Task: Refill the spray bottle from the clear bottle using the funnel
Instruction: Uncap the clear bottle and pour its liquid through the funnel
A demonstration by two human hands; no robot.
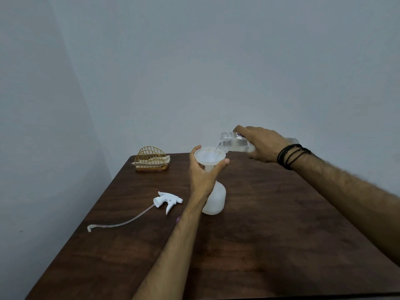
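pour: clear bottle (237,142) tipped near level, long axis running right from funnel (209,156), mouth just above its rim
right hand (263,144): wrapped around bottle
left hand (204,173): pinching funnel on spray bottle (214,199)

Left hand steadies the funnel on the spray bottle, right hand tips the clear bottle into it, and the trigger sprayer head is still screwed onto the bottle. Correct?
Not quite. The head view shows the trigger sprayer head lying off on the table, left of the spray bottle. The rest holds.
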